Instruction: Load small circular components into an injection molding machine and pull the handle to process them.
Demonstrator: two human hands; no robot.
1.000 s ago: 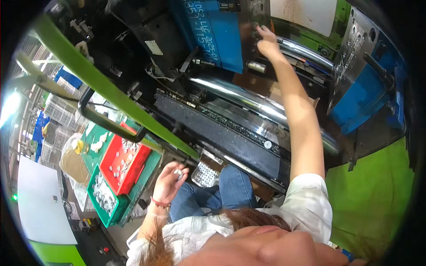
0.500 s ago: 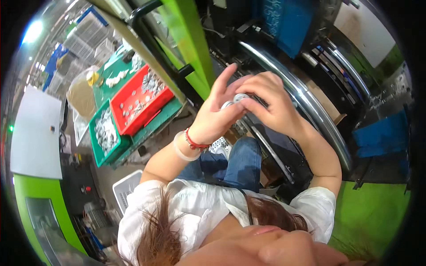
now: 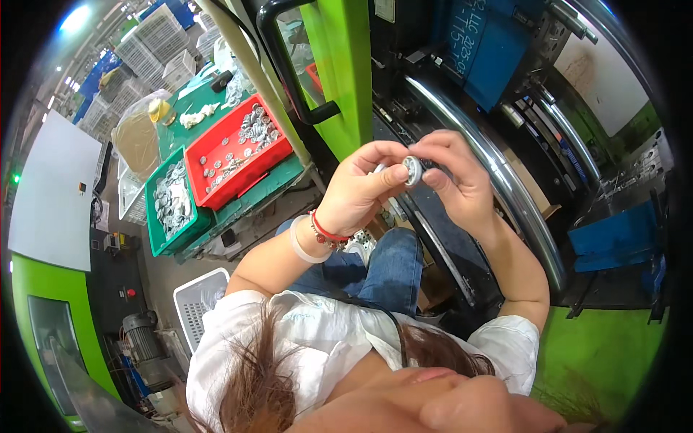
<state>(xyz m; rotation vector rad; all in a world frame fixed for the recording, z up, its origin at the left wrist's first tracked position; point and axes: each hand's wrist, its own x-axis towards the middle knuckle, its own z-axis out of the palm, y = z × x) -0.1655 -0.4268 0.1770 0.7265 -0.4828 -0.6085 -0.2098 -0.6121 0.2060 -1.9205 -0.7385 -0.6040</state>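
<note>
In front of my body, my left hand (image 3: 364, 184) pinches a small round grey-white plastic part (image 3: 412, 171) between thumb and fingers. The part stands on edge, with its recessed face turned to the right. A second pale piece (image 3: 380, 168) shows partly behind the left thumb, mostly covered by the hand. My right hand (image 3: 462, 173) is curled around the right side of the round part, its fingertips at the top rim and its thumb close to the face. Exactly where the right thumb touches is hard to see.
At left, a red tray (image 3: 242, 173) and a green bin (image 3: 155, 231) of small grey parts stand on a green table (image 3: 249, 206). A white basket (image 3: 189, 317) sits lower left. A green machine door with a black handle (image 3: 317, 114) and shiny metal bars (image 3: 498, 162) flank my hands.
The round part has turned from lying flatter to standing on edge. My left fingers have folded in from a spread pose, and my right hand has shifted slightly right and down.
</note>
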